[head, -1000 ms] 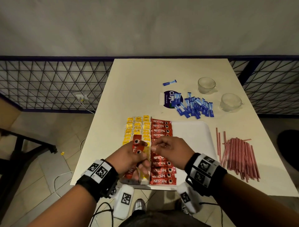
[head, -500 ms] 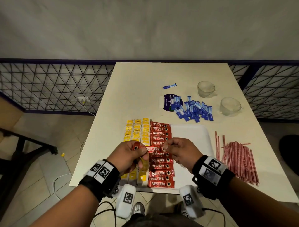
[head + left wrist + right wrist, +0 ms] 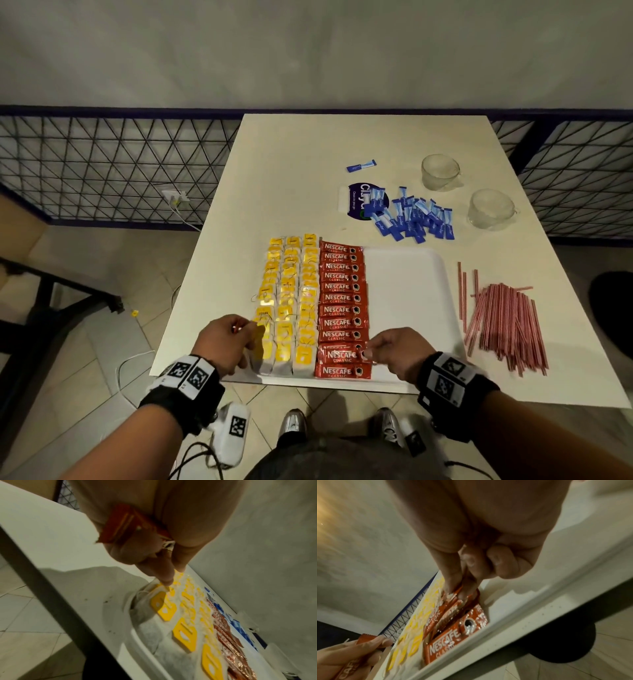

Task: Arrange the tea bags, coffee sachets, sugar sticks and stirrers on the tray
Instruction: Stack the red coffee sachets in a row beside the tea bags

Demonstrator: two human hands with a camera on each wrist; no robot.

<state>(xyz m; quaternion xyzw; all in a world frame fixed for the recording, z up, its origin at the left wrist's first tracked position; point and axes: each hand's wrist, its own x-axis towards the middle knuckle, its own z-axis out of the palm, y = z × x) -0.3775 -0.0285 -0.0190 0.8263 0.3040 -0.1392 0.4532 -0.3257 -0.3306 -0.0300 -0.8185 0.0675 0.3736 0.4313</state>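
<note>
On the white tray (image 3: 407,274), at the near edge of the worktop (image 3: 301,154), three columns of yellow-tagged tea bags (image 3: 291,298) and one column of red coffee sachets (image 3: 342,294) are laid out; the tray's right part is left bare. Blue sugar sticks (image 3: 411,216) are heaped on the worktop beyond the tray, and red striped stirrers (image 3: 503,318) are piled to its right, so roughly half the task is judged outstanding.

Right hand (image 3: 394,349): fingers pinched on a sachet (image 3: 342,354) near the column's front end, apparently being set in place.

Left hand (image 3: 226,339): curled beside the tea bags. In the head view its contents are hidden; spare sachets (image 3: 126,524) clamped in the palm are shown in the left wrist view and confirmed in the right wrist view.
</note>
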